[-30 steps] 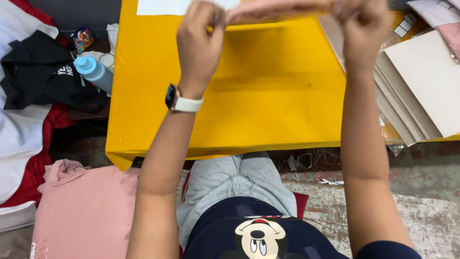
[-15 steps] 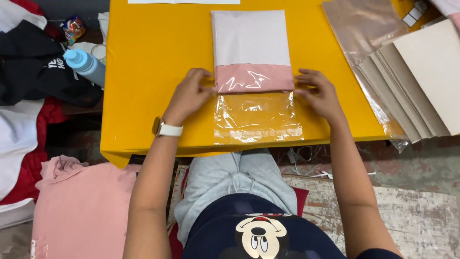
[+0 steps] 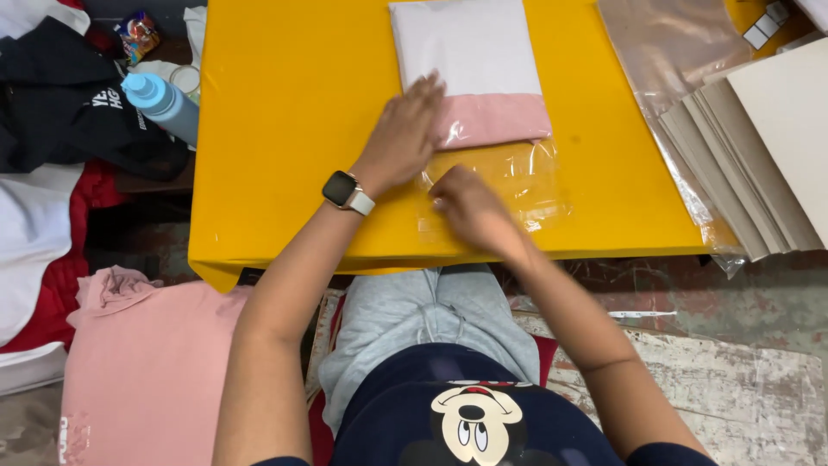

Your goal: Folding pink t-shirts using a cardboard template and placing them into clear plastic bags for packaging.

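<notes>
on the yellow table (image 3: 285,129), left hand (image 3: 404,129) flat on bagged garment (image 3: 483,86), right hand (image 3: 470,207) on flap.

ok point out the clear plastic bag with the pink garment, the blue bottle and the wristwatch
clear plastic bag with folded pink garment (image 3: 496,177): head view, on its empty transparent end
blue plastic bottle (image 3: 168,103): head view, on its body
dark square wristwatch (image 3: 341,188): head view, on its face
</notes>
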